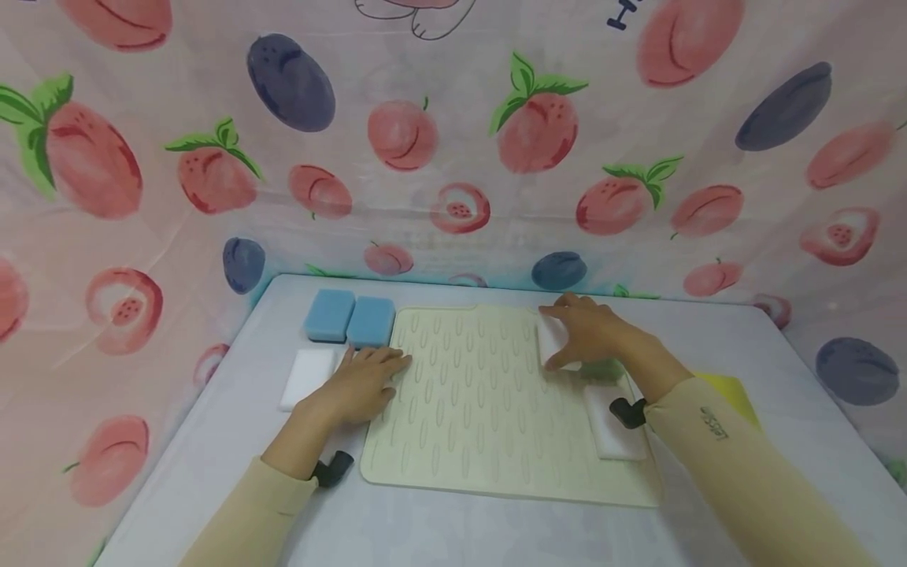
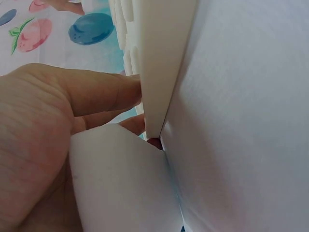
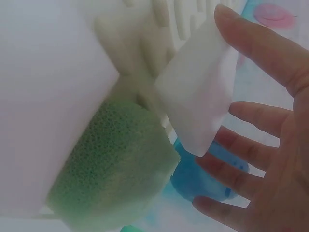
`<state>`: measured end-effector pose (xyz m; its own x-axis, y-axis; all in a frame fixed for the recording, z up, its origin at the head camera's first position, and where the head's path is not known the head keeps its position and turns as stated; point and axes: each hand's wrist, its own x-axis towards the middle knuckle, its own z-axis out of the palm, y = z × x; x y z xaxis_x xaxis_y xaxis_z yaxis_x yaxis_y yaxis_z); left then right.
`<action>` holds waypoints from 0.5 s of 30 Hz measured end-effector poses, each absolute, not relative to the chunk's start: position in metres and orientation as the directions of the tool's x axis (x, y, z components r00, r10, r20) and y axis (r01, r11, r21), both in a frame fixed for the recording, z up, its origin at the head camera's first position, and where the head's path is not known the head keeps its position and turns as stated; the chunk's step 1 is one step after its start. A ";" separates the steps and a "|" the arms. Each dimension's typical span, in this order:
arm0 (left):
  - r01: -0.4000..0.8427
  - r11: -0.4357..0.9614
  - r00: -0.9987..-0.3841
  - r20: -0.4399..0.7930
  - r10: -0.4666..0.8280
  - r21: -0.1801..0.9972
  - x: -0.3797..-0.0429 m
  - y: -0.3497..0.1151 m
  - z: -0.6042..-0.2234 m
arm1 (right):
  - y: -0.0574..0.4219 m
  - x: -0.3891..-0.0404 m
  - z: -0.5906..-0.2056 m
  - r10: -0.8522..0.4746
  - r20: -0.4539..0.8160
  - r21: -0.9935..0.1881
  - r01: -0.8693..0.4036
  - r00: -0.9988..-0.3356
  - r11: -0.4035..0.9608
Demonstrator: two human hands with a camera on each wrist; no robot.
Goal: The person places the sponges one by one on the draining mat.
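At mat (image 1: 468,402) corner, right fingers (image 3: 260,117) grip white block (image 3: 198,87).

Free passage runs over the middle of the ridged mat (image 1: 471,402); white sponges (image 1: 607,438) and a green sponge (image 1: 601,370) obstruct its right side.

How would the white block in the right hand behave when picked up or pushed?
The white block is probably light for its size, as its matte surface looks like foam. It should mostly keep its shape, since it shows no sag in the right hand. Its flat-sided, cornered form suggests sliding rather than rolling.
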<state>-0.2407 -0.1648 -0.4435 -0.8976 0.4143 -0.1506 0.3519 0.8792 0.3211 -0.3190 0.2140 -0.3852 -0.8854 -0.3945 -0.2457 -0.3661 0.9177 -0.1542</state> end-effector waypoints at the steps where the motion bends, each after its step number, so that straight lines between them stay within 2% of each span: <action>1: 0.349 0.880 -0.898 -0.154 0.413 0.324 -0.241 -0.164 -0.444 | 0.214 -0.320 -0.387 -0.394 -0.246 -0.155 -0.366 -0.885 0.918; 15: 0.347 0.885 -0.899 -0.160 0.408 0.310 -0.240 -0.163 -0.442 | 0.207 -0.328 -0.393 -0.431 -0.253 -0.149 -0.405 -0.866 0.902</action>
<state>-0.2404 -0.1633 -0.4422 -0.8990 0.4078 -0.1599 0.3466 0.8855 0.3096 -0.3280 0.2066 -0.3931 -0.8664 -0.4306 -0.2528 -0.4048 0.9021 -0.1494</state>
